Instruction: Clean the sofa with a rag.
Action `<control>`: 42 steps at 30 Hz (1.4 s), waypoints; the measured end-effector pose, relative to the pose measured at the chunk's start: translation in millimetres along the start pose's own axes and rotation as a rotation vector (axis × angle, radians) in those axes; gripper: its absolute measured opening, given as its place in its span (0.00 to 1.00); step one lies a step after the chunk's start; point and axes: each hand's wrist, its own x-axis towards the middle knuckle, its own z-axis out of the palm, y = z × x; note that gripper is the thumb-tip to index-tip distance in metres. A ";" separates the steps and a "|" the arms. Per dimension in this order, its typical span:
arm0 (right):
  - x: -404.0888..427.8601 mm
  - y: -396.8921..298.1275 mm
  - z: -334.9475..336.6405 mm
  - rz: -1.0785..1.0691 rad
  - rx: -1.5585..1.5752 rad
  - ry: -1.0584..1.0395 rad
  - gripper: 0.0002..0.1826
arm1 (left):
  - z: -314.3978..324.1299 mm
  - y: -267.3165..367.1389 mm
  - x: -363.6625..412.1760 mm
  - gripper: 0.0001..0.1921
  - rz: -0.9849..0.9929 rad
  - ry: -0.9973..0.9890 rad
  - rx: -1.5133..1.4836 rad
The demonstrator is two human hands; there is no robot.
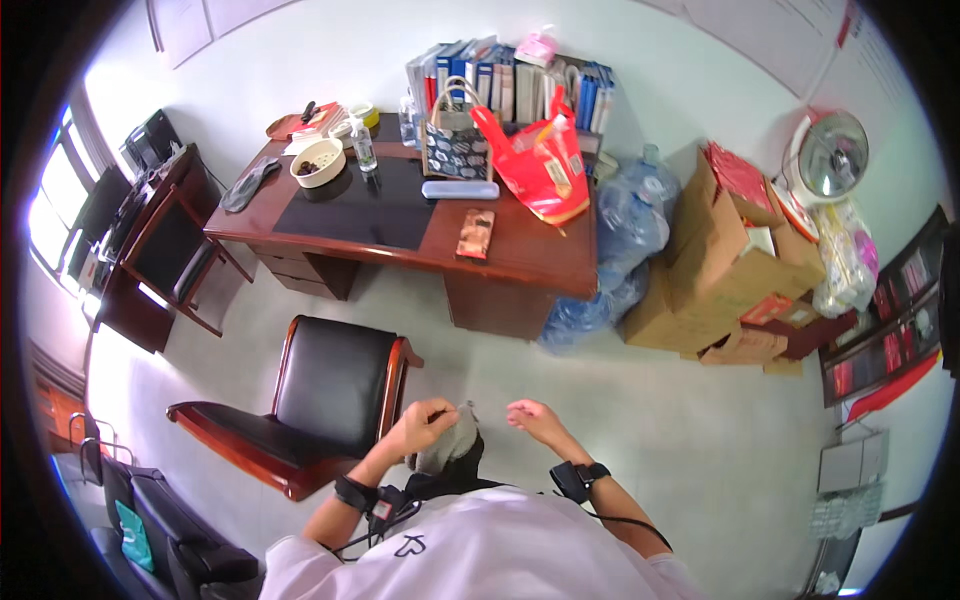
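My left hand (429, 429) is at the lower middle, beside the armrest of a black chair, with its fingers curled. Right under it is a grey, soft-looking thing (452, 448), perhaps a glove or a shoe; whether the fingers grip it cannot be told. Black clothing shows below it. To the right, over the floor, my right hand (537, 421) is raised with loosely bent fingers and nothing seen in it. Both wrists wear black straps with small devices and cables.
A black padded chair (337, 375) stands at my left. Ahead is a wooden desk (525, 255) with a red plastic bag (544, 169), a patterned tote bag (457, 150), a phone (475, 234), a bowl (319, 163) and a grey cloth item (251, 184). Cardboard boxes (705, 277) stand right.
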 end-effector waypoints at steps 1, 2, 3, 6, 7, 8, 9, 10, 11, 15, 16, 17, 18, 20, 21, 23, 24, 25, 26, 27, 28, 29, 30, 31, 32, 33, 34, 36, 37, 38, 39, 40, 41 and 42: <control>15.2 -3.0 -11.9 0.011 -0.014 -0.006 0.15 | -3.2 -6.6 8.1 0.11 0.016 0.071 0.003; 31.0 -6.2 -22.6 -0.010 -0.042 0.031 0.14 | -9.0 -11.8 16.9 0.11 0.030 0.142 0.007; 45.6 -13.4 -29.6 -0.032 -0.068 0.064 0.13 | -23.0 -14.9 25.5 0.10 -0.084 0.124 -0.004; 100.6 -43.6 -55.8 -0.087 -0.122 0.219 0.11 | -50.0 -29.8 43.9 0.10 -0.068 0.172 -0.044; 121.3 -58.0 -62.3 -0.154 -0.177 0.267 0.11 | -57.8 -38.3 52.4 0.10 -0.073 0.200 -0.059; 143.9 -73.0 -69.3 -0.222 -0.229 0.313 0.10 | -68.0 -45.0 59.5 0.10 -0.083 0.205 -0.067; 165.0 -88.9 -73.1 -0.307 -0.321 0.369 0.10 | -76.3 -46.8 66.0 0.10 -0.105 0.240 -0.032; 184.2 -104.8 -75.1 -0.392 -0.411 0.424 0.10 | -82.6 -45.7 71.9 0.10 -0.128 0.270 0.005; 200.0 -123.0 -77.4 -0.419 -0.472 0.417 0.10 | -92.0 -33.5 75.4 0.10 -0.245 0.255 -0.094; 277.8 -167.0 -81.5 -0.578 -0.718 0.319 0.11 | -101.7 -58.5 85.5 0.11 -0.241 0.390 -0.111; 299.4 -166.8 -91.7 -0.569 -0.711 0.321 0.11 | -103.5 -58.8 92.9 0.11 -0.248 0.381 -0.108; 321.3 -166.3 -99.7 -0.523 -0.835 0.232 0.12 | -105.9 -60.0 100.4 0.10 -0.263 0.401 -0.135; 341.9 -164.1 -108.5 -0.475 -0.957 0.128 0.14 | -105.3 -60.9 107.9 0.10 -0.286 0.427 -0.165; 372.9 -182.8 -120.9 -0.238 -1.033 0.199 0.16 | -109.6 -57.2 128.5 0.09 -0.348 0.427 -0.181; 380.2 -192.7 -121.9 -0.278 -0.941 0.394 0.17 | -110.2 -61.4 138.1 0.10 -0.347 0.455 -0.204; 405.6 -184.2 -154.6 -0.385 -0.923 0.473 0.15 | -119.5 -55.4 168.5 0.10 -0.328 0.462 -0.217; 411.9 -180.0 -166.9 -0.475 -0.955 0.433 0.15 | -126.3 -52.8 184.4 0.10 -0.340 0.463 -0.208; 408.8 -176.9 -172.3 -0.401 -0.833 0.390 0.13 | -132.5 -48.5 198.1 0.10 -0.309 0.457 -0.227; 410.3 -174.7 -169.9 -0.157 -0.592 0.372 0.11 | -140.1 -44.7 212.3 0.10 -0.276 0.450 -0.246; 414.1 -134.6 -188.8 -0.148 -0.450 0.338 0.13 | -149.5 -36.6 237.4 0.10 -0.272 0.390 -0.234; 393.5 -155.4 -164.1 0.110 -0.155 0.100 0.16 | -156.4 -43.6 239.0 0.10 -0.307 0.426 -0.197; 382.8 -154.9 -157.2 0.238 0.021 -0.050 0.17 | -163.7 -43.1 249.1 0.10 -0.294 0.457 -0.161; 370.8 -157.6 -148.6 0.259 0.151 -0.128 0.18 | -169.9 -43.8 256.6 0.10 -0.283 0.485 -0.123; 364.3 -159.7 -145.1 0.270 0.288 -0.198 0.19 | -176.3 -40.6 267.7 0.10 -0.282 0.466 -0.120; 369.3 -152.0 -136.7 0.271 0.340 -0.229 0.20 | -182.9 -36.0 277.2 0.10 -0.281 0.486 -0.138; 373.8 -151.7 -132.5 0.266 0.417 -0.309 0.19 | -189.3 -32.3 287.1 0.10 -0.278 0.507 -0.157; 378.7 -154.8 -127.5 0.257 0.495 -0.387 0.19 | -195.6 -31.2 295.3 0.10 -0.273 0.489 -0.154; 392.9 -164.5 -99.7 0.312 0.545 -0.327 0.19 | -208.8 -30.6 310.0 0.09 -0.241 0.450 -0.122; 395.1 -167.2 -85.9 0.218 0.597 -0.273 0.19 | -217.7 -24.4 319.1 0.09 -0.246 0.391 -0.129; 404.9 -171.9 -83.7 0.166 0.514 -0.331 0.19 | -223.5 -22.5 332.5 0.09 -0.234 0.361 -0.128; 412.7 -183.7 -86.8 0.222 0.414 -0.417 0.20 | -229.0 -21.9 341.1 0.09 -0.218 0.317 -0.167; 415.7 -198.2 -89.2 0.279 0.314 -0.501 0.23 | -233.8 -21.9 347.8 0.09 -0.203 0.270 -0.208; 413.3 -211.4 -86.4 0.279 0.330 -0.473 0.23 | -236.6 -28.6 354.8 0.08 -0.214 0.206 -0.291; 412.4 -225.4 -86.3 0.276 0.230 -0.530 0.24 | -235.9 -24.8 366.0 0.09 -0.164 0.153 -0.369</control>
